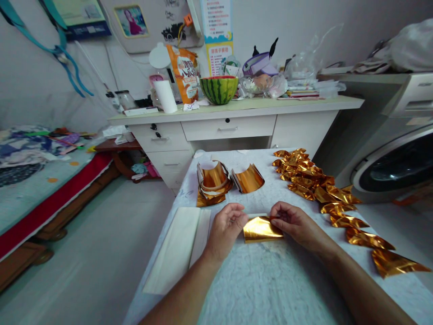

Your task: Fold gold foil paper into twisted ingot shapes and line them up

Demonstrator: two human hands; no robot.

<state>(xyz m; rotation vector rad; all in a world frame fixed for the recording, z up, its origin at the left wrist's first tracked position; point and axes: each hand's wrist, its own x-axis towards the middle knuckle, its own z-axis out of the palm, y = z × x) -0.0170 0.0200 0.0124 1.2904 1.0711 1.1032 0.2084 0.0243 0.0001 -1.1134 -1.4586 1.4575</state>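
Two hands [226, 228] [295, 222], one gold sheet [263, 231], two foil piles [212, 177] [249, 179], one watermelon [218, 90]

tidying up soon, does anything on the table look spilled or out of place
Nothing looks spilled. The nearest gold foil piece looks slightly misplaced: it lies at the cloth-covered table's right edge, and its pointed tip seems to stick out past it.
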